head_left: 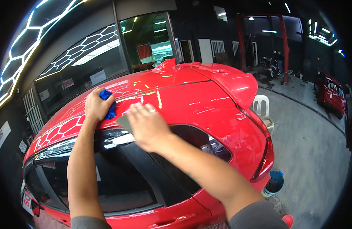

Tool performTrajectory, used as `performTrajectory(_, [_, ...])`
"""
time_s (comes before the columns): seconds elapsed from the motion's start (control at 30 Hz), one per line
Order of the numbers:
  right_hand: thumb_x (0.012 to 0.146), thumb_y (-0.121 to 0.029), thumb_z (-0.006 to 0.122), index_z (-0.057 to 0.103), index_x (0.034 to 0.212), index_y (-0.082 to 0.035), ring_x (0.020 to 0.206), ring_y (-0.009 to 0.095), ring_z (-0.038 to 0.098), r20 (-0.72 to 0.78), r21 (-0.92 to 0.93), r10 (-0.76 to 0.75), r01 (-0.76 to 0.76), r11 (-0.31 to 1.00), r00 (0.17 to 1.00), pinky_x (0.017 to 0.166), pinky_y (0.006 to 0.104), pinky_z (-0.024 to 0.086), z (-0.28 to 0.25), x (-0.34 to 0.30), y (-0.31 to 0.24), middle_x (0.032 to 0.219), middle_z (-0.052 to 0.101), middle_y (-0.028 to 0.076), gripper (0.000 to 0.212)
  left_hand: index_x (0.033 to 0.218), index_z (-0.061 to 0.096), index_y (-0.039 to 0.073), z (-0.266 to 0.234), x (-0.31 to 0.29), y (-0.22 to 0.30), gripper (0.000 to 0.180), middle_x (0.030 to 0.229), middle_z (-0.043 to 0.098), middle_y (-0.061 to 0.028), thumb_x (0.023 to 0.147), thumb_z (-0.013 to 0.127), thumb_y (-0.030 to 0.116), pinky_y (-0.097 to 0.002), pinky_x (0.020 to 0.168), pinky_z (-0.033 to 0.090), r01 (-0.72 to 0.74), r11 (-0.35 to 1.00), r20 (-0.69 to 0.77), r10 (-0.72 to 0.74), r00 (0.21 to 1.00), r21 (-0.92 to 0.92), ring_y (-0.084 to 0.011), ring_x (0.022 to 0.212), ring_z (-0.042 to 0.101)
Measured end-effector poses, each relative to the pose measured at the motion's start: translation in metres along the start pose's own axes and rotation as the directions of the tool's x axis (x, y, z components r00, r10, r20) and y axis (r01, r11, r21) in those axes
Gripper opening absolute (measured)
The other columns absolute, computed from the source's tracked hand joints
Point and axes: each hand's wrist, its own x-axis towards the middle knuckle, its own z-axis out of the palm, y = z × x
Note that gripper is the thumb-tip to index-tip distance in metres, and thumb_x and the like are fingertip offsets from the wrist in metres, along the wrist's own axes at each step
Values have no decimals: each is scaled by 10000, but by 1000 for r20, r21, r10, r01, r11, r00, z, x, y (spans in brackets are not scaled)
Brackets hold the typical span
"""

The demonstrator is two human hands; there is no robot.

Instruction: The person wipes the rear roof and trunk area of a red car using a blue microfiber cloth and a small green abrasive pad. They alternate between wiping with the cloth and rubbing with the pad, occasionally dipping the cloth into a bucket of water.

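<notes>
A red car (pixel 206 103) stands in front of me, and both my arms reach over its side windows to the roof edge. Bunched in my left hand (pixel 96 107) is a blue cloth (pixel 110 104), resting on the roof edge above the rear door. Just right of it, my right hand (pixel 147 126) presses a thin grey-green sheet of sandpaper (pixel 124 123) to the red paint. Its fingers lie together and are slightly blurred; the palm side is hidden. Bright reflections of ceiling lights streak the roof around both hands.
A spoiler (pixel 237 84) juts from the back of the roof, with a red antenna fin (pixel 166 65) farther forward. Behind the car are a white plastic chair (pixel 261 105) and a dark blue bucket (pixel 274 182) on the concrete floor. Another red car (pixel 330 94) is parked at far right.
</notes>
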Motion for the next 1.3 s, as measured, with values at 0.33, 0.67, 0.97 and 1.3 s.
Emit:
performTrajectory(0.33, [1113,-237,550,643,1471,-17,1454,385,568,287,-366,400,-287,886,870,1250,527,404,-134,-82,195,1525,638,222,431,1069,802,-8,-16,0,10,489,1086,772,-256,843,742,421,-529,948,572,37,994,98,-47,994,101,-466,1029,738])
performTrajectory(0.67, [953,-144,623,676,1382,46,1362,409,647,238,102,189,-218,971,953,1194,507,448,-25,9,-1,1418,692,274,471,1090,826,19,-23,-2,-2,504,1117,784,-229,833,765,449,-514,989,574,79,994,127,-88,988,74,-437,1078,743])
performTrajectory(0.97, [1132,-261,562,734,1261,-38,1240,380,703,95,-191,420,-398,897,903,1069,525,518,-90,-66,109,1301,749,202,310,1100,829,29,-28,-5,0,486,1083,791,-250,843,768,437,-518,957,581,78,995,147,-88,985,66,-437,1043,755])
performTrajectory(1.3, [980,-156,548,668,1351,26,1380,386,618,-1,-38,98,-98,994,995,1196,527,427,-24,-30,-22,1422,684,240,431,1137,805,-19,-6,-8,1,528,991,789,-259,831,779,411,-481,899,583,26,999,63,-25,998,-24,-400,940,778])
